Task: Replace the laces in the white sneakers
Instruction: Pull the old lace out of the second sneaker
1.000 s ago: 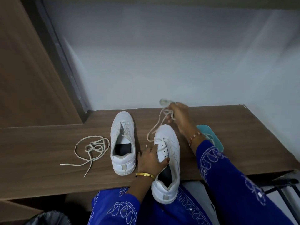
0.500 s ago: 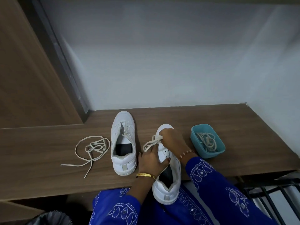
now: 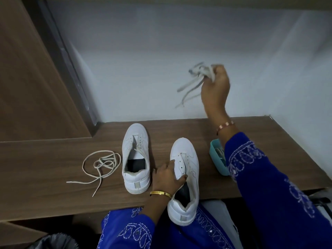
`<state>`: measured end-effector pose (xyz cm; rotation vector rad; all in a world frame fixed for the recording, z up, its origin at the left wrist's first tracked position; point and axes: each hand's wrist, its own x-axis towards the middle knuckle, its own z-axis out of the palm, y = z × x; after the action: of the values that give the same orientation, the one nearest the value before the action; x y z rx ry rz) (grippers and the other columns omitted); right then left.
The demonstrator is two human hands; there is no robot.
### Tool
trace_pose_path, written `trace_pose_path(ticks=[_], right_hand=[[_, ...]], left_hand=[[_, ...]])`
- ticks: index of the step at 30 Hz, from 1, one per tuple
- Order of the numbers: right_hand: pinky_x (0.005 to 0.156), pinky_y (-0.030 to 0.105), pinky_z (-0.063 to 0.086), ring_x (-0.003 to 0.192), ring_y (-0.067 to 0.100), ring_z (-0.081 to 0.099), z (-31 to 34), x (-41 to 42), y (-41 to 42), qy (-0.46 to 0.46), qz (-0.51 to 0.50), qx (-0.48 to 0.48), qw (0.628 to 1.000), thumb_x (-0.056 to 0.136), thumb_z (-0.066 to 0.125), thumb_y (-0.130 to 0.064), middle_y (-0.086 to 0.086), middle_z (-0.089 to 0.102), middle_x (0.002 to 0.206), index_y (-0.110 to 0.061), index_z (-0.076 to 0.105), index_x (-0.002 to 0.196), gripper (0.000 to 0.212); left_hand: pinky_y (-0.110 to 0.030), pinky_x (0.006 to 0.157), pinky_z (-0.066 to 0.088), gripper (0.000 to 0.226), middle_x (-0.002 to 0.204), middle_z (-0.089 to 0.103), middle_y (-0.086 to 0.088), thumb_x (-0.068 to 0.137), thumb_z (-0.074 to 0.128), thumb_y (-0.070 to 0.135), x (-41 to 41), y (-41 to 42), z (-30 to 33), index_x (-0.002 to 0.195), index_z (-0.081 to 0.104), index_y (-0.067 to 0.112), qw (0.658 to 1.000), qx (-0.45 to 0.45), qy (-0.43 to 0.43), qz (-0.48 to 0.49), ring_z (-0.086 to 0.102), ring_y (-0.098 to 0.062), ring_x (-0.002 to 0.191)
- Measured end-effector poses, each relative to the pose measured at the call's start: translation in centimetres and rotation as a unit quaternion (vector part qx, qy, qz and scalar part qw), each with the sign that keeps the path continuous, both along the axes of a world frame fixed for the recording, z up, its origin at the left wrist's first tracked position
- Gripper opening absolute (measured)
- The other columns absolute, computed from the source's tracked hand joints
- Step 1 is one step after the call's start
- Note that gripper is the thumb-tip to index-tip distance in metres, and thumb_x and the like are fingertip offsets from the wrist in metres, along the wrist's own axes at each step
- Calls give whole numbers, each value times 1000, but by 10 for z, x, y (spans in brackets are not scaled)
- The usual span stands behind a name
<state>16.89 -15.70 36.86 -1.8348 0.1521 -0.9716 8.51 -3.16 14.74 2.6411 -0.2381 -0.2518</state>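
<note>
Since the earlier frame, the right hand [image 3: 214, 87] has risen from the sneaker's toe to well above the wooden shelf [image 3: 45, 177], clenched around a bunched, motion-blurred lace [image 3: 195, 78] now pulled free of the eyelets. Nearest, the right sneaker [image 3: 185, 177] overhangs the shelf edge by its heel, unlaced, while the left hand [image 3: 168, 177] grips its tongue side. Beside it stands the left sneaker [image 3: 136, 159], also unlaced. Left of that, a loose lace [image 3: 100, 164] lies coiled. A teal tray [image 3: 215, 159] holding laces sits behind the right sleeve [image 3: 269, 177]. No legible branding shows.
</note>
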Motion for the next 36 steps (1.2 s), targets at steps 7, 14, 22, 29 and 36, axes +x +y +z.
trace_pose_path(ticks=[7,14,22,29,36], right_hand=[[57,20,40,62,10,45,1,-12,8,112,117,-18,987,90,51,-6,-7,49,68,-13,56,82,12],[43,20,42,49,10,45,-20,-44,25,217,228,59,947,88,49,0,-1,49,57,-13,60,78,19],[50,28,46,41,13,49,-21,-58,57,288,318,115,896,86,55,-4,12,58,67,-8,62,80,10],[44,22,47,46,15,50,-43,-55,114,367,342,102,859,83,57,1,11,55,64,-7,56,71,14],[56,29,54,50,18,55,-88,-37,176,426,357,68,829,85,50,4,8,54,66,-10,50,67,23]], left_hand=[[-41,103,31,64,131,46,-4,83,49,59,1,0,16,133,40,20,999,34,-21,-11,44,-25,121],[-24,86,41,65,119,57,-1,76,71,32,14,8,52,131,41,13,965,-260,-36,24,55,-18,109],[-35,72,48,33,74,70,-1,100,35,28,10,26,104,78,57,14,720,-634,220,178,61,-19,78],[-38,73,51,32,80,71,-9,96,27,18,16,102,109,97,56,4,598,-724,212,269,67,-25,83],[-37,67,49,31,67,63,-8,92,25,10,31,176,102,76,51,7,594,-687,140,395,59,-24,68]])
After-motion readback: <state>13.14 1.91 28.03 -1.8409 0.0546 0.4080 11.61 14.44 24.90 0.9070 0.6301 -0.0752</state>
